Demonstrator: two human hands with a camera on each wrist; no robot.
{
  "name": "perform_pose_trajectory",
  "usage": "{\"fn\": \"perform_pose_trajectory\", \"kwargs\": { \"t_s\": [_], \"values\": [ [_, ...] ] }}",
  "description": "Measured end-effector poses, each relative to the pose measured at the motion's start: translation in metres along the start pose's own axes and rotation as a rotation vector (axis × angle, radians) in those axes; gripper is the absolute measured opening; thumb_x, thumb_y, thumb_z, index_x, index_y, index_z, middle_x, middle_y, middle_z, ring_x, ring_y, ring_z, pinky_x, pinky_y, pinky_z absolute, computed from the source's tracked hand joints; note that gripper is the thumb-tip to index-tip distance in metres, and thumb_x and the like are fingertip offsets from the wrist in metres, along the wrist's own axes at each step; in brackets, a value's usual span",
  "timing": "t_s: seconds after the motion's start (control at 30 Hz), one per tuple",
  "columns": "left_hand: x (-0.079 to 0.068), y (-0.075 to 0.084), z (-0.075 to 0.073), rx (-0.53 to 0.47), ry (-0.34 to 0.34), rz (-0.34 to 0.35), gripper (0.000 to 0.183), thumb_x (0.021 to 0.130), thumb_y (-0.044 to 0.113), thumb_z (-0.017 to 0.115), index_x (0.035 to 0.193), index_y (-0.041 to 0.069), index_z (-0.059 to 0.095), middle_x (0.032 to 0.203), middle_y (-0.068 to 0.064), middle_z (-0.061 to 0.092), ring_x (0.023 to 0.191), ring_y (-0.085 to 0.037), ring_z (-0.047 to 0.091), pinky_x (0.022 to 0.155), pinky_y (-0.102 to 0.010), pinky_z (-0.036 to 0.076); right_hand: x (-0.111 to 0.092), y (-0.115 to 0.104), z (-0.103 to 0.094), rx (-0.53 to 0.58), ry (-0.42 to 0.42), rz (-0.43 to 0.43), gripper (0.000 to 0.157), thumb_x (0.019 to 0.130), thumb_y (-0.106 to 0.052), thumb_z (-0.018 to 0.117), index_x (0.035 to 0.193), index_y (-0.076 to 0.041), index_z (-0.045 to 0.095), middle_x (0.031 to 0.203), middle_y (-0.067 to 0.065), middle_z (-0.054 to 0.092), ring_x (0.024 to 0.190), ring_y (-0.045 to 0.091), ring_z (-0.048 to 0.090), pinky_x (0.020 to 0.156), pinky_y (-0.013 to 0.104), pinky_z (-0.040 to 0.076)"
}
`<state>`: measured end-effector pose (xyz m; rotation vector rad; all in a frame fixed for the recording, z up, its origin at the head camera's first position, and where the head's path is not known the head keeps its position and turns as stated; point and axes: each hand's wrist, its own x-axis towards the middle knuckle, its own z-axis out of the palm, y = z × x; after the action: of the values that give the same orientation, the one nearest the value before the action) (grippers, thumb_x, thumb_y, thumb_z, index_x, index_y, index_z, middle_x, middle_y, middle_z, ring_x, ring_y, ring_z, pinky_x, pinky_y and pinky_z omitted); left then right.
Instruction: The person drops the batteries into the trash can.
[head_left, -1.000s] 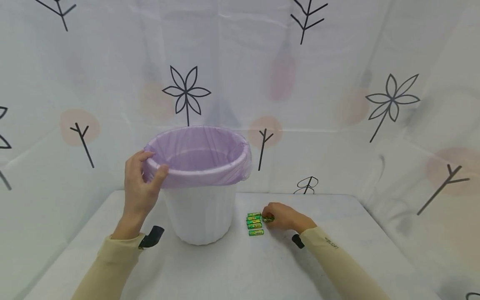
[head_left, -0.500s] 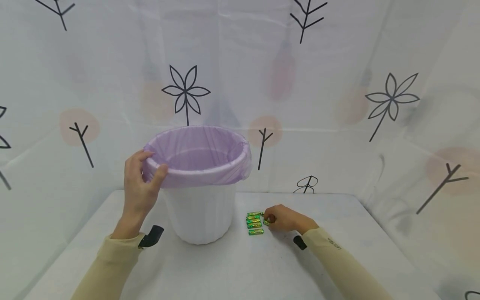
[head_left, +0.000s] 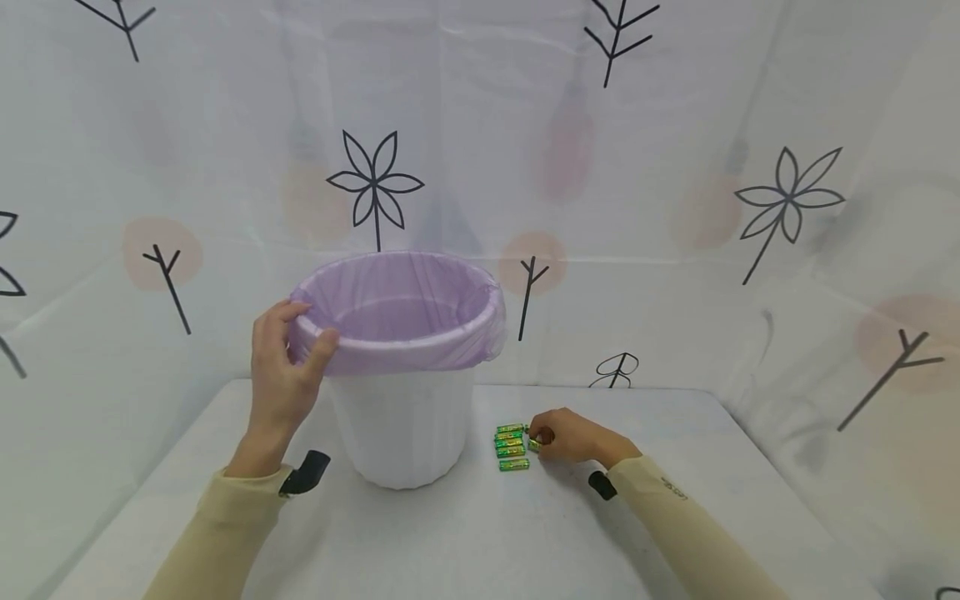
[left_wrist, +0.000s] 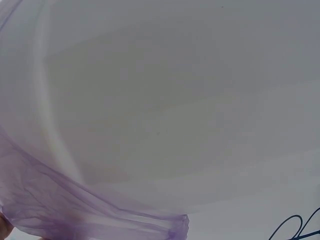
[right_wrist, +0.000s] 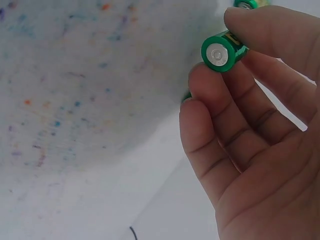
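Observation:
A white bin [head_left: 403,425] stands on the table, lined with a purple bag [head_left: 405,357] folded over its rim. My left hand [head_left: 283,379] grips that rim on the left side, thumb outside and fingers over the edge. In the left wrist view the bin's white wall [left_wrist: 165,115] fills most of the picture. To the right of the bin, my right hand [head_left: 572,436] pinches a green battery [right_wrist: 218,54] between thumb and fingers, low by the table. Several green and gold batteries [head_left: 511,451] lie side by side just left of that hand. Another battery end [right_wrist: 245,4] shows behind the thumb.
A white table [head_left: 457,533] carries everything. White cloth [head_left: 660,108] with drawn flowers and twigs hangs behind and at both sides. Colored specks [right_wrist: 60,105] mark the surface in the right wrist view.
My right hand has shifted slightly right and toward me, and the battery in its fingers has come a little nearer. My left hand stays on the bin's rim.

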<state>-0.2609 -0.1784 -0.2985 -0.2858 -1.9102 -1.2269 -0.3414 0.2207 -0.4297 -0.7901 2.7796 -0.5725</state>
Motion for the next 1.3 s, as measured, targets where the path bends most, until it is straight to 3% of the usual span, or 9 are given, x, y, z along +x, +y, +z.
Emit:
{"fn": "perform_pose_trajectory", "kwargs": {
  "t_s": [0.4, 0.63, 1.3],
  "values": [
    [0.0, 0.001, 0.0, -0.013, -0.01, -0.018, 0.05, 0.083, 0.029, 0.066, 0.124, 0.005, 0.052, 0.135, -0.012, 0.04, 0.109, -0.019, 0.039, 0.085, -0.047, 0.039, -0.014, -0.016, -0.027, 0.027, 0.055, -0.012, 0.023, 0.084, -0.008, 0.066, 0.107, -0.011, 0.067, 0.083, -0.005, 0.057, 0.077, 0.015, 0.051, 0.067, 0.034, 0.045],
    [-0.001, 0.001, 0.0, -0.014, -0.01, -0.029, 0.049, 0.084, 0.029, 0.065, 0.125, 0.005, 0.051, 0.134, -0.011, 0.04, 0.107, -0.02, 0.039, 0.085, -0.047, 0.039, -0.025, -0.03, -0.05, -0.012, 0.103, -0.078, 0.022, 0.084, -0.008, 0.065, 0.106, -0.011, 0.066, 0.082, -0.007, 0.057, 0.073, 0.013, 0.052, 0.063, 0.03, 0.047],
    [-0.002, 0.003, 0.0, -0.017, -0.009, -0.005, 0.049, 0.083, 0.028, 0.065, 0.125, 0.006, 0.052, 0.132, -0.012, 0.041, 0.104, -0.017, 0.038, 0.083, -0.043, 0.037, -0.057, -0.099, -0.139, -0.167, 0.28, -0.271, 0.024, 0.082, -0.005, 0.06, 0.104, -0.011, 0.066, 0.082, -0.008, 0.057, 0.073, 0.011, 0.053, 0.067, 0.029, 0.048]
  ]
}}
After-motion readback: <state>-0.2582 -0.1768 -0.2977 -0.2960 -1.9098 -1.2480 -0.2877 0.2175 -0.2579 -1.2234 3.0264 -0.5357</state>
